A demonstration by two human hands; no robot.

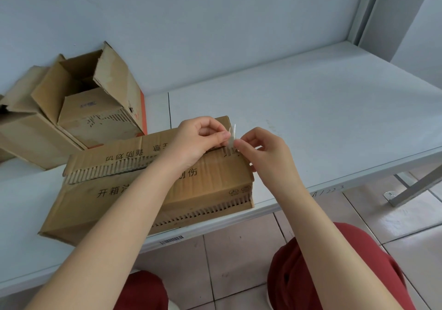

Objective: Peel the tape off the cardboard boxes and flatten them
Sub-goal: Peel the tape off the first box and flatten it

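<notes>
A long brown cardboard box [100, 190] with black printed characters lies on the white table [311, 109], its near side overhanging the front edge. A small strip of clear tape [231, 135] stands up from the box's top right end. My left hand [196, 140] pinches the tape from the left, with thumb and fingers curled. From the right, my right hand [265, 152] pinches the same strip. Both forearms reach over the box.
An open cardboard box [95, 99] with raised flaps stands at the back left against the wall, with another brown box [26, 128] beside it. The table's front edge [299, 197] runs close to my red-clad knees [334, 266]. A metal table leg [416, 187] is at right.
</notes>
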